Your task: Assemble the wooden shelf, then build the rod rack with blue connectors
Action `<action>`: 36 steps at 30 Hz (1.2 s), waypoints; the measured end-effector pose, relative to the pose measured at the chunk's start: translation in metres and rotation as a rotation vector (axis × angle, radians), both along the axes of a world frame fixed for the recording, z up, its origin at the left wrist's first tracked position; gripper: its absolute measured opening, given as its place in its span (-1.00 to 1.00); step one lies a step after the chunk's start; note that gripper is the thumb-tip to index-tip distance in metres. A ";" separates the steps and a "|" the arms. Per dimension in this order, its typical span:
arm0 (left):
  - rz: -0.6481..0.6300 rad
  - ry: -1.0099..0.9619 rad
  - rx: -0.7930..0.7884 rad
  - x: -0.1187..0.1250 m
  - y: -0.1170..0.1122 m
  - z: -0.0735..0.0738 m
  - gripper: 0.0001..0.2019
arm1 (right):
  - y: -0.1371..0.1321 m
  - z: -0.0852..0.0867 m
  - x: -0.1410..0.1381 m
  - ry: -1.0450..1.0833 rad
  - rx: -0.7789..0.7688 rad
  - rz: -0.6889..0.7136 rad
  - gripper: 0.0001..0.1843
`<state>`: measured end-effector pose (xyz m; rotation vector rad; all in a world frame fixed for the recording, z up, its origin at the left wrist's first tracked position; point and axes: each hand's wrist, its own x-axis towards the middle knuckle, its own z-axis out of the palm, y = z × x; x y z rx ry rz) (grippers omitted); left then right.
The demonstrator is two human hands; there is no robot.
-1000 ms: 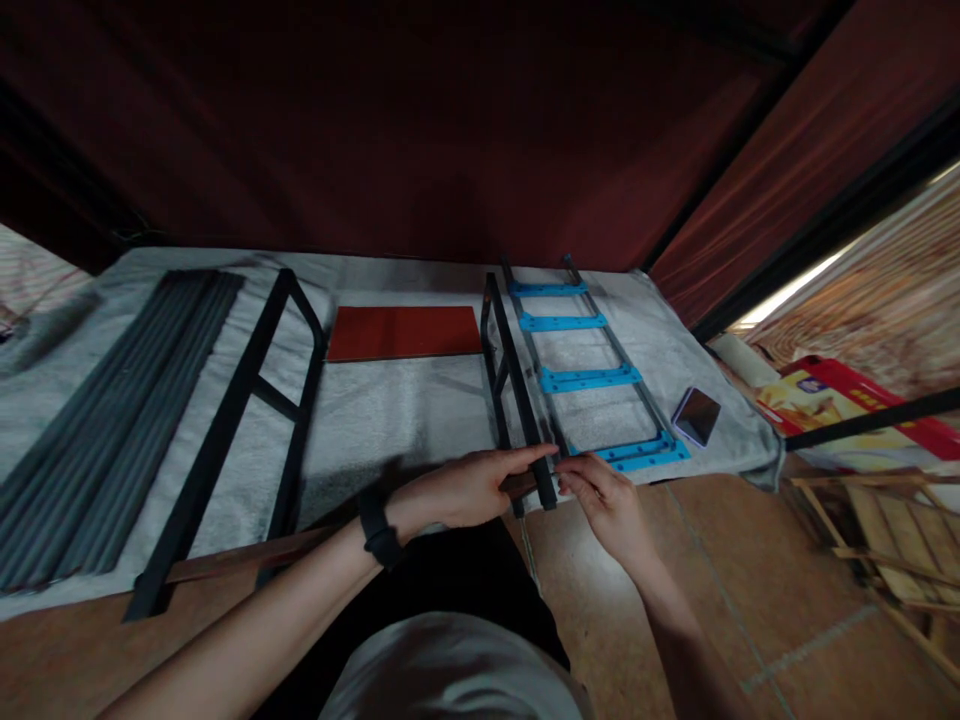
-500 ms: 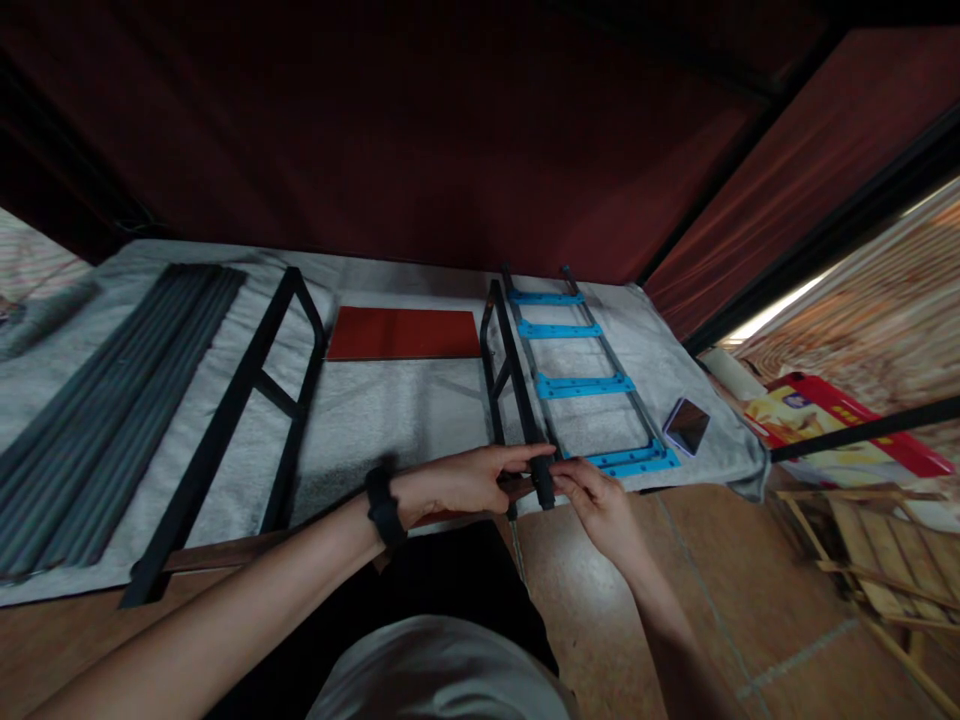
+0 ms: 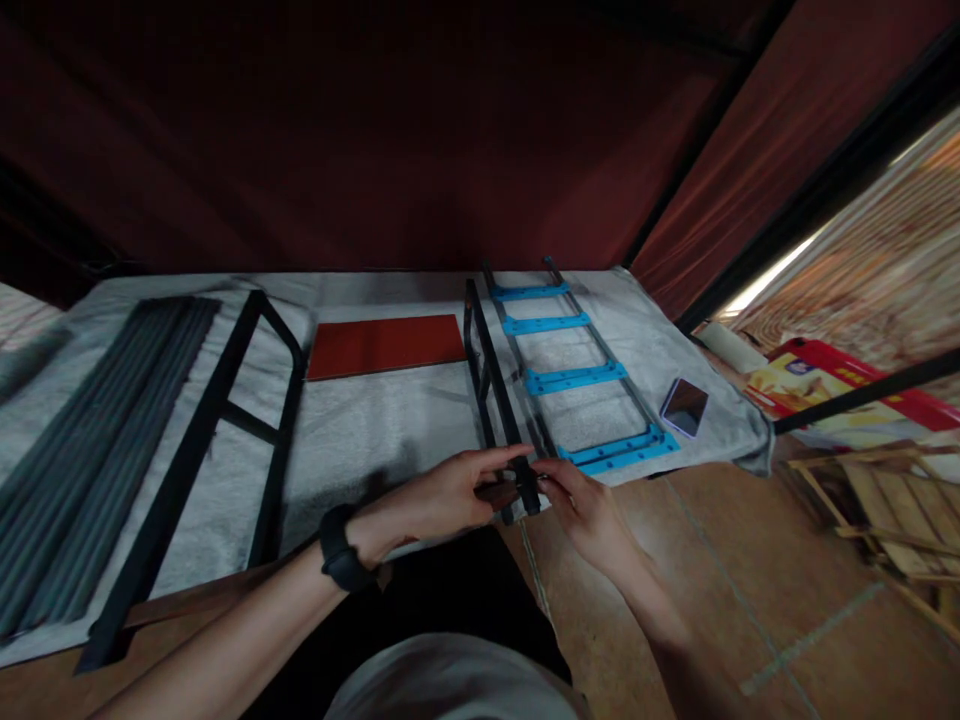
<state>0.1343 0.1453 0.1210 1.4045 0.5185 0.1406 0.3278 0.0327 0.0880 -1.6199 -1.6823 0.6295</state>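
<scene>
My left hand [image 3: 442, 492], with a black watch on the wrist, grips the near end of the right black metal frame [image 3: 495, 375]. Its index finger stretches over the post and its thumb lies lower, beside the end of a brown board [image 3: 499, 494]. From the other side, my right hand [image 3: 589, 510] pinches at the post with thumb and fingertips; what sits between them is too small to make out. A second black metal frame [image 3: 251, 421] stands at the left, joined to the brown board that runs behind my left forearm.
A grey cloth [image 3: 375, 420] covers the surface. On it lie grey tubes [image 3: 112, 460], a red-brown panel [image 3: 386, 345], a ladder-like rack with blue crosspieces [image 3: 577, 378] and a phone [image 3: 684, 407]. A red and yellow box [image 3: 847, 385] and wooden slatted furniture [image 3: 892, 500] are at the right.
The view has turned slightly, so the frames and tubes appear farther left and lower. Both hands stay at the near end of the right frame, with little change in grip.
</scene>
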 end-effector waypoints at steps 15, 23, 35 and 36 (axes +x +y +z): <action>0.235 0.152 0.055 0.003 -0.016 0.010 -0.33 | 0.008 -0.007 -0.007 0.183 0.038 0.008 -0.77; 0.255 0.186 -0.013 0.005 -0.019 0.011 -0.31 | 0.007 -0.012 -0.012 0.242 0.026 -0.078 -0.79; 0.207 0.229 0.205 -0.001 -0.020 -0.002 -0.41 | -0.002 -0.022 -0.019 0.587 0.036 -0.170 -0.80; 0.205 0.238 0.228 -0.001 -0.020 -0.003 -0.42 | -0.002 -0.023 -0.019 0.566 0.032 -0.176 -0.81</action>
